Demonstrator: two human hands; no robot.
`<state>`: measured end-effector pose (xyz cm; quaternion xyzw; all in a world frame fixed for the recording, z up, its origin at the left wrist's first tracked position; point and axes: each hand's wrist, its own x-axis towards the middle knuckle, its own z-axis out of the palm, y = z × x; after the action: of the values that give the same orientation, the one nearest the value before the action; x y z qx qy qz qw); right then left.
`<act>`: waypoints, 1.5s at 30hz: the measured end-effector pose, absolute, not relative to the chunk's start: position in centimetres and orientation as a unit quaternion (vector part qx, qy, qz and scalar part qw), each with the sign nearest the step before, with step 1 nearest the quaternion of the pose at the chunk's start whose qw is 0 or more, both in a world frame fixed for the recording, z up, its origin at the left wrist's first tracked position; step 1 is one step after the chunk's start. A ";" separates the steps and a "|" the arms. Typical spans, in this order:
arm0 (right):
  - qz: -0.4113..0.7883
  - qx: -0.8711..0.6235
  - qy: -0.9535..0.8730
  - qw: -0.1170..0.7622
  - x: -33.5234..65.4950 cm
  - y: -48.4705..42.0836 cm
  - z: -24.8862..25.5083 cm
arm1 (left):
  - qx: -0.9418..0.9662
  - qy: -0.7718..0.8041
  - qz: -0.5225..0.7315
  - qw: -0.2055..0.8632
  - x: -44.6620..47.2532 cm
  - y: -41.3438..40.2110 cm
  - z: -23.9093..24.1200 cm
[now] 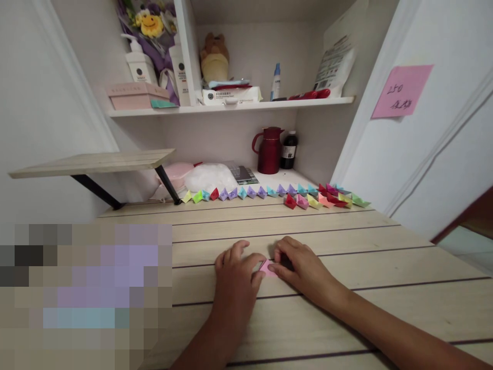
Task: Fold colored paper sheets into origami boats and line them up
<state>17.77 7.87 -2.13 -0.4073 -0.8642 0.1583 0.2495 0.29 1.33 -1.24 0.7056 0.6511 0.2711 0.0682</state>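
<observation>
A small piece of folded pink paper (269,269) lies on the wooden table between my hands. My left hand (238,267) pinches its left edge between thumb and forefinger, the other fingers curled loosely above the table. The thumb of my right hand (296,261) presses on the paper's right side, with the fingers curled inward and partly hidden. Beyond my hands, a row of small folded paper boats (251,192) in many colours runs along the table's back edge. A second cluster of boats (314,201) sits toward the right end.
The table (365,318) has dark grooves. Behind it stand a red jug (268,151) and a dark bottle (288,150). A raised wooden shelf (96,162) on black legs is at the left. A pink note (402,91) is stuck on the right wall. The lower left is pixelated.
</observation>
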 end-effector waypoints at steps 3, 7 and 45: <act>0.175 -0.387 -0.863 0.274 17.9 7.7 -2.1 | 0.719 0.641 0.261 0.062 0.2 1.3 -1.2; 0.178 -0.352 -0.874 0.284 18.0 7.5 -2.0 | 0.717 0.642 0.267 0.050 0.2 1.1 -1.2; 0.183 -0.316 -0.906 0.213 19.2 7.8 -1.0 | 0.729 0.625 0.271 0.074 0.2 1.2 -1.7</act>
<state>19.17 7.76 -0.95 -0.3157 -0.9063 0.1826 0.2134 0.24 1.23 -1.65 0.7285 0.6250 0.2705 0.0743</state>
